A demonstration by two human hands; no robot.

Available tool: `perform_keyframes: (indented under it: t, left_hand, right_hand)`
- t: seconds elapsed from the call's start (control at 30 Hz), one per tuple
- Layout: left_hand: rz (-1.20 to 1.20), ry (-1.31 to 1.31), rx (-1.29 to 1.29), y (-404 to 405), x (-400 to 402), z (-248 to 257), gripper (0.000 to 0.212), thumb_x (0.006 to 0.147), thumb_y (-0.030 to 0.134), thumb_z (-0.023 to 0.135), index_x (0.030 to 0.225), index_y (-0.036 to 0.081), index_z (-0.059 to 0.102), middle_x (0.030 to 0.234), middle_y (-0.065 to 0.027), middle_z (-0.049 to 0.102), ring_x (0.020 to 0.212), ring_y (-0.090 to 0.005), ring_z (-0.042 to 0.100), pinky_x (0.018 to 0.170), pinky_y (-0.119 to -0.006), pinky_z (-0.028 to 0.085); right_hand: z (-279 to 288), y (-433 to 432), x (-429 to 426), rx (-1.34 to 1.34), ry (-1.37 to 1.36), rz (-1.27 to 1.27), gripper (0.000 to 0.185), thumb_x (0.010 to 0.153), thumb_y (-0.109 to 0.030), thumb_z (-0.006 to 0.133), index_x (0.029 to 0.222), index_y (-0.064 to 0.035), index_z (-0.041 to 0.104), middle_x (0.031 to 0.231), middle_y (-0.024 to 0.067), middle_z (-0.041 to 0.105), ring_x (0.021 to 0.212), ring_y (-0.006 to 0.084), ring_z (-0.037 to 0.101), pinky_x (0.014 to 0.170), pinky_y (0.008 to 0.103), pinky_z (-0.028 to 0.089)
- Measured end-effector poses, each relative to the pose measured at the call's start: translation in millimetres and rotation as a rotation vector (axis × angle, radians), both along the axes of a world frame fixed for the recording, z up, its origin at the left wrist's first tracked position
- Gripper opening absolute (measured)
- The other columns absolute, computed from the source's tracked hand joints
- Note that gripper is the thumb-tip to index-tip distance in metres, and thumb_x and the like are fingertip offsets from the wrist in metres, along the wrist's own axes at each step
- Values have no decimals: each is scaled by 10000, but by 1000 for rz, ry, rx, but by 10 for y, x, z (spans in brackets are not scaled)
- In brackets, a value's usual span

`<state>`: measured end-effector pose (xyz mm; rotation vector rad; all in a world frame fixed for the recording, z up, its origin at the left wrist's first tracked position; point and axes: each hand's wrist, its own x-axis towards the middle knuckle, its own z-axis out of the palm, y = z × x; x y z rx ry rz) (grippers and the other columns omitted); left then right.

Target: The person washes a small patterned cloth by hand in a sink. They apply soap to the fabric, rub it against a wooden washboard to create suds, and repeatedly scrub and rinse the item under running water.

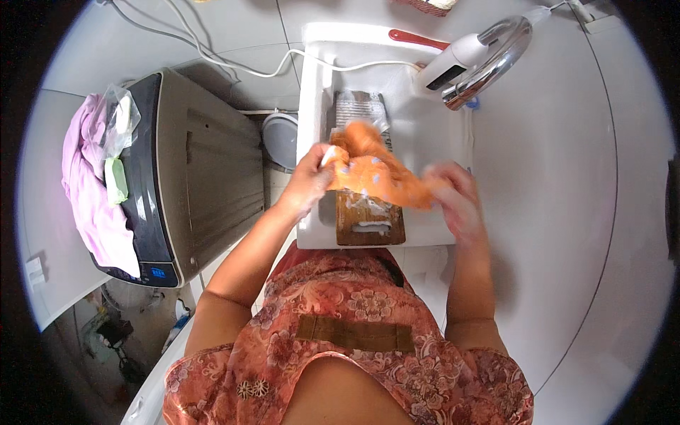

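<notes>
An orange cloth garment with pale spots [380, 178] is stretched between my two hands, above a white sink [311, 106]. My left hand [313, 178] grips its left end by a white edge. At its right end is my right hand [454, 191], blurred, with the fingers closed on the cloth. Below the garment a wooden washboard [366, 220] lies in the sink, its lower end on the front rim. Suds cover parts of the board, and its ridged upper part shows beyond the cloth. The garment hides the board's middle.
A white faucet with a chrome spout [489, 69] rises at the sink's back right. Near it are a red-handled tool [419, 38] and a white cable [287, 56]. Left stands a washing machine [212, 175] with a pink cloth [95, 186] on top. A grey bucket [280, 139] sits between.
</notes>
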<state>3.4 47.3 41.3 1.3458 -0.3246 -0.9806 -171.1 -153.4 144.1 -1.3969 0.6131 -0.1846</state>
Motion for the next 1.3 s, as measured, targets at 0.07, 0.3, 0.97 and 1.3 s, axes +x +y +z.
perform_keyframes:
  t: [0.07,0.3,0.97,1.3]
  left_hand:
    - [-185,-310,190,-123,-14,-355,317,892,122,597,1185,40,510,1046,-116,589,960,-209,582,840,-317,475]
    - [-173,-622,766,-852,-58,-908,461,860,302,648,1240,73,525,1294,-238,475,1249,-405,395,982,-493,371]
    - [-37,-1349,775,-1198,92,-888,349,957,265,404,1197,55,544,1075,-225,593,978,-336,605,849,-474,478]
    - [265,-1211,272,-502,-698,-208,437,778,424,642,949,30,567,772,-164,585,726,-346,570,684,-429,435]
  right_hand:
    - [-800,-269,150,-304,182,121,292,776,-258,671,924,-16,604,882,109,582,809,232,570,735,323,458]
    - [-2015,-149,725,-874,231,72,396,796,-338,687,1014,-15,614,970,164,632,890,340,612,813,423,489]
    - [-2206,-375,1137,-1445,265,115,278,874,-321,558,958,-78,665,842,158,656,796,297,642,731,421,509]
    - [-1253,489,201,-508,-116,-281,134,871,-115,573,970,-32,541,943,155,585,884,259,590,748,377,479]
